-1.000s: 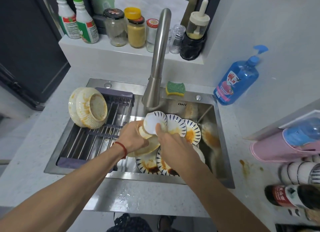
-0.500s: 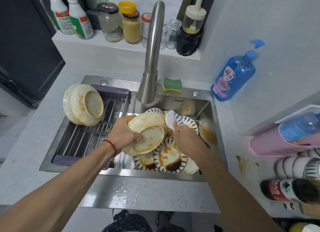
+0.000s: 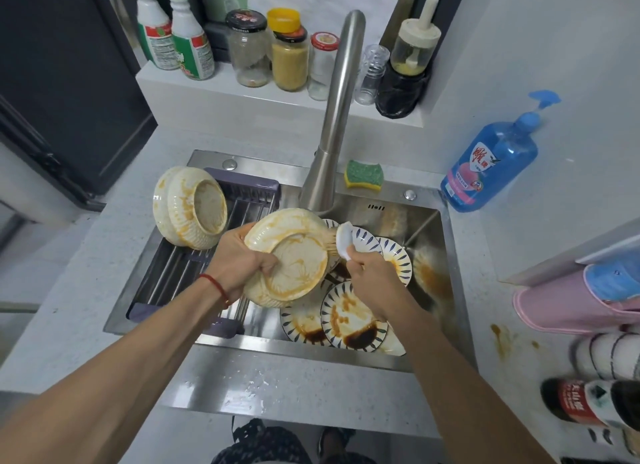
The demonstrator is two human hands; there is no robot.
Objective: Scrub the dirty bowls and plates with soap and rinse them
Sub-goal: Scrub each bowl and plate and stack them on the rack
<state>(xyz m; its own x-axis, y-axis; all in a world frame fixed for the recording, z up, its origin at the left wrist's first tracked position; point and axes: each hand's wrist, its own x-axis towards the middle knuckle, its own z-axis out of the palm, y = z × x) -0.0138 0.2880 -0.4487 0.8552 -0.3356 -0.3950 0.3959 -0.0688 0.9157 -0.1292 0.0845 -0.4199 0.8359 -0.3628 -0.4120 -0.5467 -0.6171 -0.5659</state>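
Note:
My left hand (image 3: 242, 263) grips a cream bowl (image 3: 287, 256) smeared with orange sauce, tilted with its underside towards me, above the steel sink (image 3: 446, 256). My right hand (image 3: 372, 276) holds a white dish brush (image 3: 344, 240), whose bristles touch the bowl's right rim. Below lie several blue-patterned plates (image 3: 349, 316) stained with dark and orange sauce. Two more dirty cream bowls (image 3: 190, 209) rest tilted on the drying rack (image 3: 194, 273) over the sink's left half.
The faucet (image 3: 332, 124) rises behind the bowl. A green-yellow sponge (image 3: 364, 174) sits on the sink's back rim, and a blue soap bottle (image 3: 491, 162) stands on the counter to the right. Jars and bottles line the back ledge. Cups and bottles crowd the right edge.
The bowl in my left hand has turned its underside towards me and risen. My right hand has shifted to the bowl's right side, and the brush now touches its rim.

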